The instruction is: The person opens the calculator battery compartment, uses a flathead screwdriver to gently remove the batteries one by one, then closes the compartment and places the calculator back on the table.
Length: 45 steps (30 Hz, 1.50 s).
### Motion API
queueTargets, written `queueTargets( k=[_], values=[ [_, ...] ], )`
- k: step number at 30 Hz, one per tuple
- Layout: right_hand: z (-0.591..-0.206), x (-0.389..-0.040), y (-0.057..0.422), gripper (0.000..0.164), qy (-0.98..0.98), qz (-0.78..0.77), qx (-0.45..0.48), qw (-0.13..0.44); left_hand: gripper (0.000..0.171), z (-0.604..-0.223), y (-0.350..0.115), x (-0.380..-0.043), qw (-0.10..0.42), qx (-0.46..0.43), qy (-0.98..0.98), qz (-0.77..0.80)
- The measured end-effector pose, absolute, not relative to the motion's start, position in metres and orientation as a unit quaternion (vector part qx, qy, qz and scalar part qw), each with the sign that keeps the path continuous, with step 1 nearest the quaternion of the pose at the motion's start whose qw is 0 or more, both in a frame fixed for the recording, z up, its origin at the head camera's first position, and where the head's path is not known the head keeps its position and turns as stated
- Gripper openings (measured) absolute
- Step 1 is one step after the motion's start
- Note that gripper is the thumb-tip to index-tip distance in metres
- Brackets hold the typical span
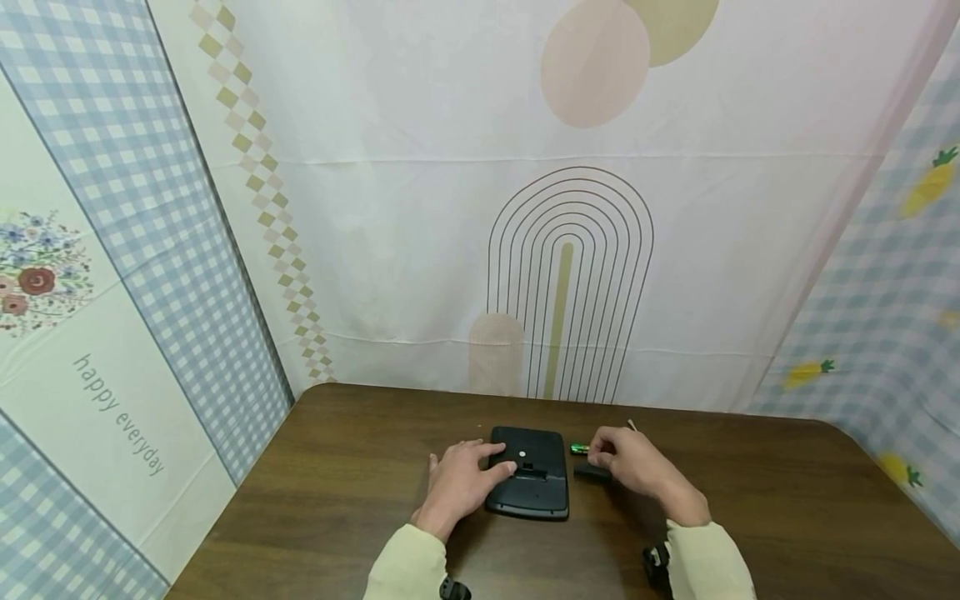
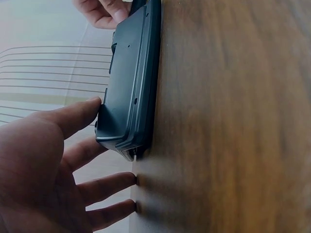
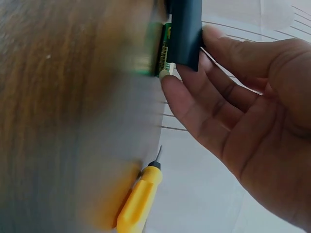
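Observation:
A black device shaped like a calculator (image 1: 542, 493) lies back side up on the table, with an uncovered battery recess in its back. My left hand (image 1: 459, 485) steadies its left side; in the left wrist view the thumb (image 2: 80, 116) presses on the back and two straight fingers (image 2: 109, 189) touch the table. To the right of the device, my right hand (image 1: 637, 462) pinches a black battery cover (image 3: 187, 34) between thumb and fingers. Beside the cover lies a green battery (image 1: 579, 448), with one right fingertip close at its end.
A yellow-handled screwdriver (image 3: 140, 201) lies on the table near the right hand, mostly hidden behind it in the head view. The brown wooden table (image 1: 337, 500) ends at the back against a white patterned cloth (image 1: 397, 250). Checked cloths hang at both sides.

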State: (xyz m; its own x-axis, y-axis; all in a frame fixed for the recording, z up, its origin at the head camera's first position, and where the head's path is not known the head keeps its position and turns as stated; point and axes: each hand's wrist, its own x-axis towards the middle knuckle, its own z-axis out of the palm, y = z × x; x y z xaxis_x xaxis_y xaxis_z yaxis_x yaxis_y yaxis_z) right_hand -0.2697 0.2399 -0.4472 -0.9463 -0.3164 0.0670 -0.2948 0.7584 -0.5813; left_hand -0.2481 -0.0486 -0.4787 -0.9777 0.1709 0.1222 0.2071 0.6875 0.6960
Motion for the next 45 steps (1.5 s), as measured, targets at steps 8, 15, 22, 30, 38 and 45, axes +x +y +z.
queueTargets(
  k=[8,15,22,30,38,45],
  values=[
    [-0.440,-0.269,0.236,0.012,0.940,-0.302,-0.161,-0.019,0.046,-0.479,-0.049,-0.248,0.027,-0.106,-0.917,-0.385],
    [-0.437,-0.268,0.231,0.009,0.937,-0.308,-0.163,-0.034,0.046,-0.479,-0.048,-0.250,0.037,-0.112,-0.916,-0.383],
    [-0.438,-0.267,0.223,0.011,0.935,-0.305,-0.173,-0.051,0.045,-0.479,-0.050,-0.251,0.046,-0.112,-0.915,-0.386],
    [-0.441,-0.269,0.209,0.013,0.934,-0.310,-0.173,-0.051,0.042,-0.480,-0.052,-0.252,0.048,-0.105,-0.919,-0.378],
    [-0.435,-0.263,0.198,0.012,0.929,-0.318,-0.184,-0.048,0.037,-0.480,-0.052,-0.253,0.056,-0.107,-0.919,-0.375],
    [-0.435,-0.261,0.187,0.013,0.925,-0.321,-0.196,-0.049,0.036,-0.480,-0.052,-0.253,0.058,-0.105,-0.919,-0.376]
  ],
)
